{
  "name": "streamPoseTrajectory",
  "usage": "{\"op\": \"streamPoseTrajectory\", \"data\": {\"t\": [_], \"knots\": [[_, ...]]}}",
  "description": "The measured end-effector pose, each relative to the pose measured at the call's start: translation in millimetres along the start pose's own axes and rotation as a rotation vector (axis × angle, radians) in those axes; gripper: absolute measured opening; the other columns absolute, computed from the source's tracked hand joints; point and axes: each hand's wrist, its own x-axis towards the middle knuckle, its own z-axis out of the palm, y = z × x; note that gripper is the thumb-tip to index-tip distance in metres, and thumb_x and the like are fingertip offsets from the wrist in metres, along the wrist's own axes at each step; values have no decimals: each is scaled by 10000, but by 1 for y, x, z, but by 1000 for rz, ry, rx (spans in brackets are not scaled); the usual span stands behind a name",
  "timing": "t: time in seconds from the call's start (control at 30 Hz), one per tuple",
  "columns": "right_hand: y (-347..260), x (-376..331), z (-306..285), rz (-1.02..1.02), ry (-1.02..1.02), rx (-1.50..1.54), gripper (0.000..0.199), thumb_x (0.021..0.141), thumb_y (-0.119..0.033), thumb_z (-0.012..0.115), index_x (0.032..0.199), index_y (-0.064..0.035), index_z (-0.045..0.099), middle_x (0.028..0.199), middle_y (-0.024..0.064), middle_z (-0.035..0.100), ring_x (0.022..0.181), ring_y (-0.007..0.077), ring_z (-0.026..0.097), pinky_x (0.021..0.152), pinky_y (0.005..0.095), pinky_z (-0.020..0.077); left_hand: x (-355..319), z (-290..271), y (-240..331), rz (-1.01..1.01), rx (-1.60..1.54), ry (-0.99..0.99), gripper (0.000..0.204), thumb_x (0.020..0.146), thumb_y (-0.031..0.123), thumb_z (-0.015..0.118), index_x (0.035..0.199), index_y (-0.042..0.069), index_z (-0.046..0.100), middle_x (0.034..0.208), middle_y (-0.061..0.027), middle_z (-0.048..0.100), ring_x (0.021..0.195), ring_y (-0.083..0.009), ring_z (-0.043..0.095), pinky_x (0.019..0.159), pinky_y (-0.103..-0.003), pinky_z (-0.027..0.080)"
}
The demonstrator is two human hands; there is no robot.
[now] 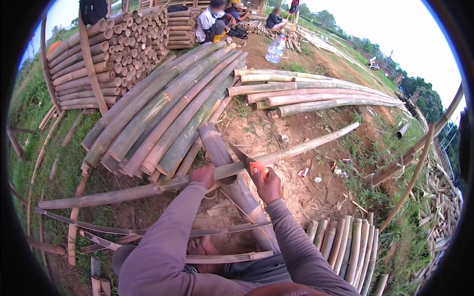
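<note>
Long bamboo pole lies crosswise over a thicker bamboo support by the knees, looks stiff, light but whippy at the thin far end, so grip near the support as now: left hand clamped round it, right hand closed on orange-handled saw.

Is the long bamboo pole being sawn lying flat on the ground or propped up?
Propped up: the bamboo pole rests across a thicker bamboo log, left hand pressing it down.

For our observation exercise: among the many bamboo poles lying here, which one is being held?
The long thin pale bamboo pole lying crosswise, gripped by the left hand; the others lie untouched.
</note>
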Motion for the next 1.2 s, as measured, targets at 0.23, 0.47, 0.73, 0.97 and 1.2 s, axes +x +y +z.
{"op": "streamPoseTrajectory", "data": {"t": [0.23, 0.47, 0.73, 0.97, 1.2], "knots": [[-33, -136, -93, 205, 61, 142, 291, 988, -182, 764, 1160, 39, 685, 812, 181, 723, 694, 248, 728, 617, 409, 534, 0, -23, 3, -8, -13, -104, 510, 801, 322, 866, 1203, 114, 631, 1117, -191, 764, 1069, -412, 745, 907, -547, 593], [-13, -106, -65, 243, -8, 162, 283, 1063, -180, 692, 1192, 69, 656, 853, 55, 699, 754, 85, 663, 653, 260, 546, 10, -11, -4, 4, -24, -124, 417, 816, 276, 816, 1179, 123, 679, 1097, -190, 769, 1068, -410, 736, 915, -536, 579], [19, -57, -25, 116, -31, 213, 373, 1035, -299, 732, 1140, 56, 686, 730, 128, 706, 728, 181, 712, 635, 348, 530, 8, -21, 1, -28, -2, -150, 484, 798, 312, 834, 1235, 153, 698, 1154, -157, 773, 1107, -369, 737, 950, -505, 579], [-10, -179, -103, 145, 44, 404, 361, 1088, -192, 642, 1300, 96, 592, 883, 87, 682, 654, 107, 641, 728, 290, 618, 26, -19, -10, -1, -31, -307, 519, 755, 283, 828, 1248, 161, 720, 1141, -140, 780, 1088, -362, 741, 936, -490, 584], [14, -9, 10, 104, -22, 177, 413, 1026, -294, 747, 1123, 99, 669, 788, 104, 731, 713, 133, 679, 650, 315, 534, 27, -32, -4, 3, 4, -402, 572, 780, 309, 859, 1300, 112, 724, 1249, -153, 764, 1155, -340, 738, 973, -466, 596]]}}
